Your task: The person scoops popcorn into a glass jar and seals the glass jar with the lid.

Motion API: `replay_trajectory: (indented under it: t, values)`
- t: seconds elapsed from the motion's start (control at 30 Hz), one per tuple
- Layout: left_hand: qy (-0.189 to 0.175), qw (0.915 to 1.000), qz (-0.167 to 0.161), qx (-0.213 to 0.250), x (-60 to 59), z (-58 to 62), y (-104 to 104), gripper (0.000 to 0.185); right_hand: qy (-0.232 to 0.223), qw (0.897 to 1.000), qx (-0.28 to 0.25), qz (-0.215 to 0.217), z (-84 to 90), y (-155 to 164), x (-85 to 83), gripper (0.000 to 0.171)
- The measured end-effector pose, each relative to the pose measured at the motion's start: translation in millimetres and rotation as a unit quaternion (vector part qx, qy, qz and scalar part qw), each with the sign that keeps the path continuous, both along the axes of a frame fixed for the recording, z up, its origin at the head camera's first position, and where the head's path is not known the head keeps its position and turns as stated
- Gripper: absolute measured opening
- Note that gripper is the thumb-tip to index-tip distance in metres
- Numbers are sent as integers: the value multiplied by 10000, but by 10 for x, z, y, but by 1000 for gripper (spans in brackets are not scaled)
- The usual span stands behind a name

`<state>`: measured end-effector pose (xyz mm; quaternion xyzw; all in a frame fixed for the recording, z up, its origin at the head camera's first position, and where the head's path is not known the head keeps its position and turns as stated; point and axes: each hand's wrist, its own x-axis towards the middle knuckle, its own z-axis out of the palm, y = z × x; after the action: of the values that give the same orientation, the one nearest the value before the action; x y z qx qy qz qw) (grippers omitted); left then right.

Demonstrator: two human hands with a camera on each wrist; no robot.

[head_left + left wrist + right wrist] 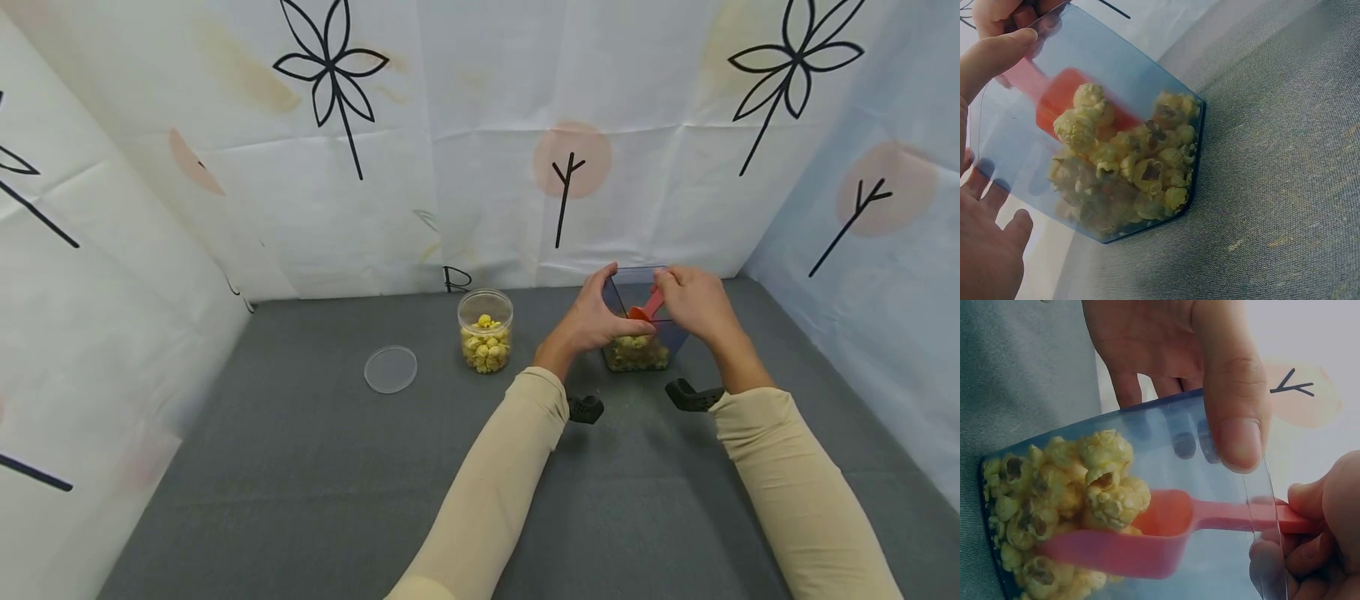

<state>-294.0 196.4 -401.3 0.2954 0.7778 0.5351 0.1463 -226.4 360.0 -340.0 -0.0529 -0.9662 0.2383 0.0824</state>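
A clear, bluish square container (pixel 678 337) with popcorn (pixel 1141 172) in its lower part stands on the grey tabletop. My left hand (pixel 592 318) grips it near the top, the thumb across the front wall and the fingers round the left side. Inside the container is a red scoop (pixel 1163 550), its blade down among the popcorn with some pieces on it. My right hand (pixel 697 304) pinches the scoop's handle (pixel 1229 514) at the container's rim. Left of the container, a round clear jar (pixel 486 329) without a lid holds yellow popcorn.
A clear round lid (pixel 391 369) lies flat on the grey table (pixel 337 483), left of the jar. Patterned white cloth walls (pixel 480 167) close off the back and both sides. Black wrist mounts (pixel 690 396) stick out from the forearms above the table.
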Motion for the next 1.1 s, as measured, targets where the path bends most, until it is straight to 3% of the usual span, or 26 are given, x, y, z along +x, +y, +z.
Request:
replay_trajectory:
  t: [0.27, 0.43, 0.6, 0.87, 0.97, 1.1]
  values:
    - [-116, 9999, 25, 68, -7, 17, -5, 109, 190, 9976, -477, -468, 21, 3, 17, 59]
    - [-149, 9998, -5, 99, -5, 22, -15, 109, -78, 9987, -471, -150, 63, 11, 11, 57]
    - [-165, 9998, -24, 117, -3, 2, -10, 108, -301, 9965, -783, -16, 104, 25, 22, 57]
    - [-124, 9999, 33, 102, -2, -16, -5, 108, -18, 9967, -752, -295, 120, 51, 78, 56]
    - [-152, 9998, 32, 108, 0, -11, -10, 108, -69, 9961, -789, -386, 130, 68, 101, 59]
    - [-185, 9998, 22, 91, 7, -4, -8, 108, -303, 9898, -1234, -643, 130, 129, 122, 63]
